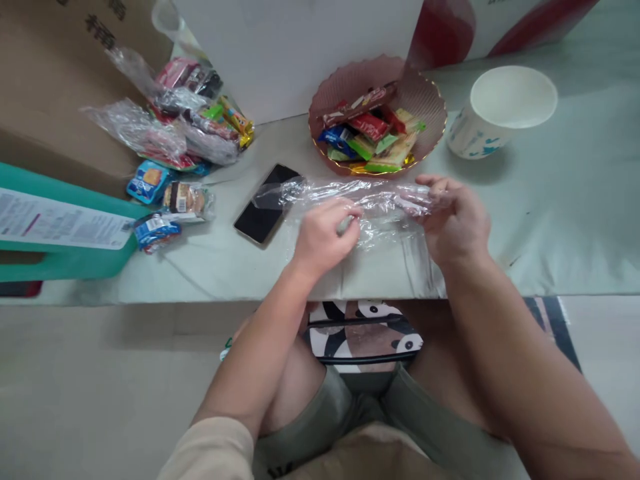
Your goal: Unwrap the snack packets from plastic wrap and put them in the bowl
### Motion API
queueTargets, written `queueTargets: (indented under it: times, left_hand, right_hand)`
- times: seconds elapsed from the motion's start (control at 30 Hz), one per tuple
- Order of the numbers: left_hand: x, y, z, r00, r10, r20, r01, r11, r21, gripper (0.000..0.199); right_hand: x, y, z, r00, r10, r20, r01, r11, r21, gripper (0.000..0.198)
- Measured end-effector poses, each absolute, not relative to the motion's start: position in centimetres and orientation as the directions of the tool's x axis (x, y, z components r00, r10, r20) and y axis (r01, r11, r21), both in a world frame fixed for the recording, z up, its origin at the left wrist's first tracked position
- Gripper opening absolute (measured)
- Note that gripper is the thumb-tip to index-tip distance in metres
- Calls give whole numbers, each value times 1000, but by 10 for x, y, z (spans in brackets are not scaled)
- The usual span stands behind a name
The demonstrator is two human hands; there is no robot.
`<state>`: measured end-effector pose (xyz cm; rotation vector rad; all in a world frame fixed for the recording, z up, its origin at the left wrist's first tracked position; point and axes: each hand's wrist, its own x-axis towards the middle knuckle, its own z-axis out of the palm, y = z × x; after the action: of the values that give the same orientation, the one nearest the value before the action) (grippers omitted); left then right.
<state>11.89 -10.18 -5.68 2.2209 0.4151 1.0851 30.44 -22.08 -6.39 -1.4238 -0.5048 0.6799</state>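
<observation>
A clear plastic bag [370,197] is stretched crosswise between my two hands, just above the table's front part. My left hand [327,233] pinches the bag near its middle, fingers curled in. At its right end my right hand [455,217] grips the bunched plastic, where a pinkish patch shows through. Whether anything lies inside the bag I cannot tell. Right behind the bag stands a pink ribbed bowl [435,127] with a gold rim, holding several wrapped snacks [370,127]. The bag's left end hangs over a black phone [267,203].
Packaged snacks in clear plastic [185,127] lie in a heap at the left, with small blue packs [157,230] in front. A white paper tub [500,113] stands at the right. A cardboard box [60,87], a green carrier [75,260] and a white box [300,53] border the table.
</observation>
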Motion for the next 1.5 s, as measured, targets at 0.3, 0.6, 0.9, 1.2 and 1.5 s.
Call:
queueTargets:
  times: [0.3, 0.6, 0.9, 1.2, 1.5]
  left_hand:
    - [80, -45, -34, -154, 950, 271, -34, -280, 960, 17]
    - [62, -38, -15, 299, 933, -199, -155, 253, 955, 34]
    - [59, -30, -27, 516, 795, -318, 16, 363, 932, 61]
    - [73, -19, -32, 420, 892, -169, -88, 226, 970, 47]
    - [63, -30, -18, 284, 958, 33, -141, 7, 990, 37]
  right_hand:
    - [303, -225, -55, 709, 684, -172, -149, -92, -984, 16]
    - [295, -226, -58, 643, 756, -120, -82, -88, -993, 14]
    - [289, -228, -53, 532, 843, -71, 119, -157, -980, 17]
    - [287, -233, -49, 388, 922, -16, 238, -117, -964, 17]
    - [294, -224, -63, 663, 745, -71, -10, -87, -996, 22]
